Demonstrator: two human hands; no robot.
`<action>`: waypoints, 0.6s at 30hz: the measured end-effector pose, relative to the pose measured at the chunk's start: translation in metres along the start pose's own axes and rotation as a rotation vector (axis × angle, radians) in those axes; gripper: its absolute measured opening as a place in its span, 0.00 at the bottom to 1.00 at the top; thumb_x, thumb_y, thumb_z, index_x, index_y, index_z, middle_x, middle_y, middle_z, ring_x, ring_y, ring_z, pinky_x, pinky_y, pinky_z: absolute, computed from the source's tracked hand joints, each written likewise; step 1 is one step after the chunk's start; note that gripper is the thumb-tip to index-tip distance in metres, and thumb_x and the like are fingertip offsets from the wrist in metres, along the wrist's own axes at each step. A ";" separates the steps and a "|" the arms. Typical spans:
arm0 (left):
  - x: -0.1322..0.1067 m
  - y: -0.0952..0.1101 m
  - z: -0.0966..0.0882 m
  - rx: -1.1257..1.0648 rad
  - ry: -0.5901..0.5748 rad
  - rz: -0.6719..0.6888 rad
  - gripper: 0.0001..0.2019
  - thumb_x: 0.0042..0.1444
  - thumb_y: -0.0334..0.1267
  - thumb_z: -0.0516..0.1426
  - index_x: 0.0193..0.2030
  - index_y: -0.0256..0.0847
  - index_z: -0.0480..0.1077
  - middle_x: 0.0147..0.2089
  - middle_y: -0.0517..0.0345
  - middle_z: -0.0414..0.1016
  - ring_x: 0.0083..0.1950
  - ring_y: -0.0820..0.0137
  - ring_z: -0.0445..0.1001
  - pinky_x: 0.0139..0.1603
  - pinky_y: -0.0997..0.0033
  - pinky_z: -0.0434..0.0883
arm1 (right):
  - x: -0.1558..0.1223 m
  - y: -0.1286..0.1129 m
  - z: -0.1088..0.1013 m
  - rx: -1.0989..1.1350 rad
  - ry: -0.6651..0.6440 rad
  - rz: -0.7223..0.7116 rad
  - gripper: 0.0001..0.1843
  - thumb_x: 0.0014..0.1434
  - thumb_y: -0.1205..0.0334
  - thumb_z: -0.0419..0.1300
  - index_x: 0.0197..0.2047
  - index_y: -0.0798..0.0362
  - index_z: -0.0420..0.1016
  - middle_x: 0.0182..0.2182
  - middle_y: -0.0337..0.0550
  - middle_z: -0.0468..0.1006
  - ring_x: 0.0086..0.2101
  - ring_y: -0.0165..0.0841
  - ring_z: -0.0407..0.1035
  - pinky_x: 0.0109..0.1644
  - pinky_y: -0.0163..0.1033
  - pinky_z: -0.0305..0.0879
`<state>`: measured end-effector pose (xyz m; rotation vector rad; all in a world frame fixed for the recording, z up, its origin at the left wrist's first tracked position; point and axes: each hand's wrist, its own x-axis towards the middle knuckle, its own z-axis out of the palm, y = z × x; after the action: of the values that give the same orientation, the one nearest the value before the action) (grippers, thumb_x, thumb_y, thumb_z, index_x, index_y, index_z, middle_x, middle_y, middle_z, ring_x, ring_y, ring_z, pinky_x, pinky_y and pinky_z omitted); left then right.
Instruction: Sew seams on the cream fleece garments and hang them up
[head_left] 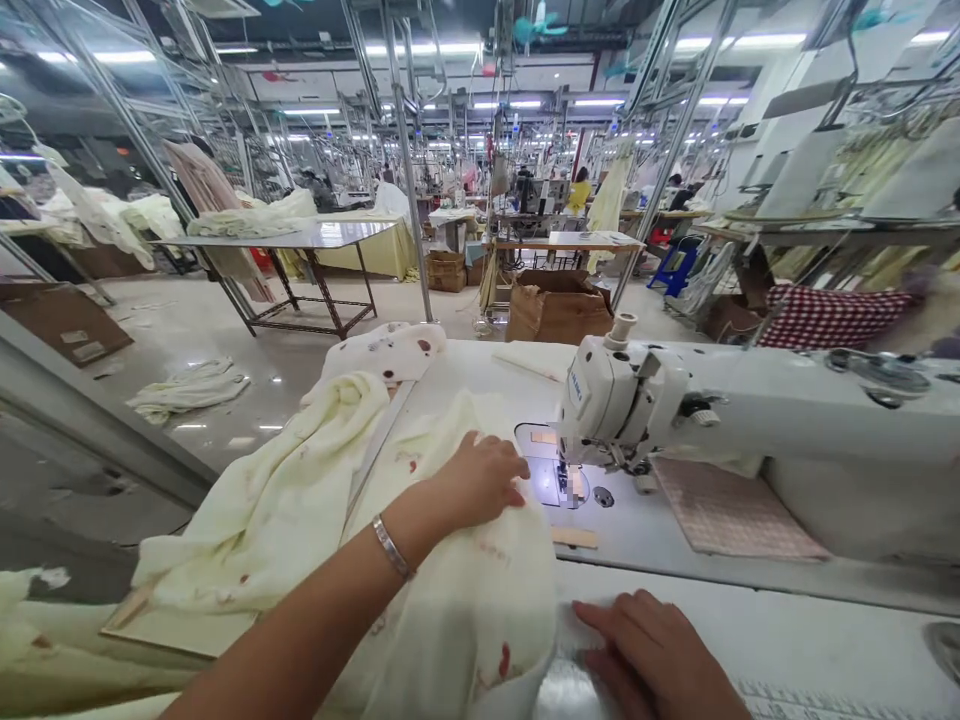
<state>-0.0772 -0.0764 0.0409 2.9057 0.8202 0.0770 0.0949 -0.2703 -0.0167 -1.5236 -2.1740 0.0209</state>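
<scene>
Cloth (450, 600), cream with small red marks, lies heaped across the left of the counter (787, 620). One fold spills over the edge to the left, and its leading part reaches just short of the needle (574, 485) of the sewing machine (675, 400). The needle area itself is blurred, so I cannot tell whether any cloth is under the foot. The work in hand looks like guiding the cloth toward that needle. To do it well, the layer should be spread flat and free of creases, with its edge lined up to the foot. The heavy bulk should rest on the counter so it does not drag, and fingertips should stay clear of the needle. The left hand (480, 480), a bracelet (392, 547) on its wrist, rests palm down on the cloth just beside the plate. Its grip is loose, the fingers slightly curled and pressing rather than pinching anything. The right hand (652, 650) lies flat on the counter near the front, grip released, fingertips touching the cloth's near edge. A patterned mat (731, 510) sits under the machine arm to the right. Beyond the counter, more cloth lies on the floor (187, 390), with a box (559, 305) and other tables further back.
</scene>
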 end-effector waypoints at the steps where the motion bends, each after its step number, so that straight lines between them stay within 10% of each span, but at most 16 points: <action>1: -0.001 0.002 0.005 -0.025 -0.017 0.025 0.08 0.53 0.40 0.61 0.41 0.47 0.71 0.41 0.60 0.72 0.47 0.66 0.69 0.53 0.60 0.60 | 0.006 0.000 0.003 -0.016 -0.019 0.000 0.13 0.61 0.64 0.53 0.50 0.48 0.64 0.29 0.38 0.72 0.30 0.32 0.68 0.32 0.37 0.65; 5: -0.002 0.003 0.004 -0.071 -0.029 0.078 0.03 0.52 0.35 0.60 0.35 0.44 0.72 0.38 0.59 0.70 0.44 0.67 0.69 0.58 0.57 0.54 | 0.022 0.000 0.013 -0.056 -0.101 0.043 0.20 0.58 0.66 0.57 0.54 0.48 0.61 0.31 0.37 0.73 0.33 0.34 0.67 0.36 0.39 0.59; 11: -0.010 0.003 -0.006 -0.119 -0.038 0.167 0.04 0.58 0.34 0.54 0.33 0.41 0.70 0.33 0.61 0.71 0.36 0.70 0.69 0.52 0.65 0.59 | 0.020 -0.008 0.012 0.005 -0.101 -0.055 0.02 0.55 0.66 0.55 0.33 0.49 0.66 0.25 0.34 0.70 0.27 0.30 0.63 0.32 0.37 0.48; 18: -0.008 0.005 0.001 -0.129 -0.036 0.162 0.06 0.59 0.33 0.53 0.34 0.41 0.70 0.33 0.62 0.73 0.37 0.71 0.71 0.44 0.68 0.61 | 0.023 -0.019 0.013 0.027 -0.120 -0.019 0.09 0.57 0.67 0.54 0.42 0.49 0.66 0.24 0.33 0.71 0.25 0.29 0.63 0.33 0.37 0.46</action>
<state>-0.0808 -0.0849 0.0401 2.8362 0.5518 0.0886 0.0668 -0.2537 -0.0147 -1.5224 -2.2714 0.1383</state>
